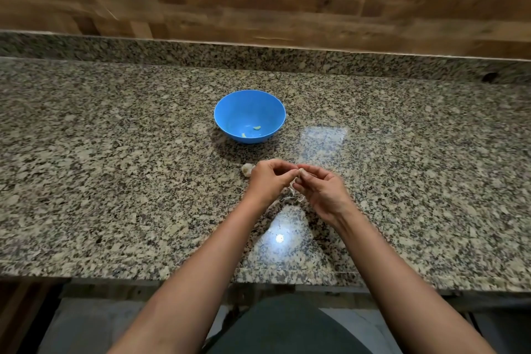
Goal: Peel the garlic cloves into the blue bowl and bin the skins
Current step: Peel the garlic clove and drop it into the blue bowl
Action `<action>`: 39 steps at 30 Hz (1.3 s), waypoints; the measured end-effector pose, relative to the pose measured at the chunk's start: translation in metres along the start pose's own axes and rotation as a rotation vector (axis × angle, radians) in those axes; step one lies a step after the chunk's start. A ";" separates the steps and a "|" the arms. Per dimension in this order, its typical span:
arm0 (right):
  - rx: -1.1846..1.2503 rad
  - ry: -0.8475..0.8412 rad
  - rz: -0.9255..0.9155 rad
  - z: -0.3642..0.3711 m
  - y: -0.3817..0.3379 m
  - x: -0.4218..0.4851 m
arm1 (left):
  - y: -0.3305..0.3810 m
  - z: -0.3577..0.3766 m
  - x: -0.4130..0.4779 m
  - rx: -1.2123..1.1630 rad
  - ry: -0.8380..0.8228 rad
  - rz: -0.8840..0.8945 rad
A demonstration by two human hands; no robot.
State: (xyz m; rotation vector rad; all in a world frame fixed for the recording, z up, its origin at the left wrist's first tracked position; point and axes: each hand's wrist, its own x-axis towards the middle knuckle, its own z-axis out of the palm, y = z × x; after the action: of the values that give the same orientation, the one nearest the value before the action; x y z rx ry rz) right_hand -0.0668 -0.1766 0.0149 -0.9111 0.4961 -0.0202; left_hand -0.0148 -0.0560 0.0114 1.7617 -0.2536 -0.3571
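Papery skin (pixel 291 191) hangs off the garlic clove (pixel 301 172), pinched by left hand (pixel 268 181) and right hand (pixel 321 191). Mid-peel, I'd say. Next: strip it clean, drop into blue bowl (pixel 247 106).

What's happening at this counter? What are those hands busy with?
A person is peeling garlic by hand. The left hand and right hand both pinch one garlic clove just above the granite counter, with thin skin hanging below it. The blue bowl further back holds two peeled cloves. More unpeeled garlic lies on the counter beside the left hand. No bin is in view.
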 end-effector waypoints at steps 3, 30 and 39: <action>-0.040 -0.021 -0.036 -0.002 -0.001 0.000 | 0.000 0.000 0.000 -0.067 -0.016 -0.045; -0.711 -0.022 -0.324 -0.005 -0.006 -0.002 | 0.009 0.001 -0.003 -0.252 -0.045 -0.190; -0.837 0.018 -0.406 -0.005 -0.002 -0.002 | 0.009 0.002 -0.003 -0.269 -0.012 -0.189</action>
State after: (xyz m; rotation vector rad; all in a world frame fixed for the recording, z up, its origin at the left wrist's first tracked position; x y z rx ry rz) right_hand -0.0703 -0.1811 0.0146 -1.8245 0.3202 -0.2011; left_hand -0.0185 -0.0584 0.0198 1.5216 -0.0439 -0.5135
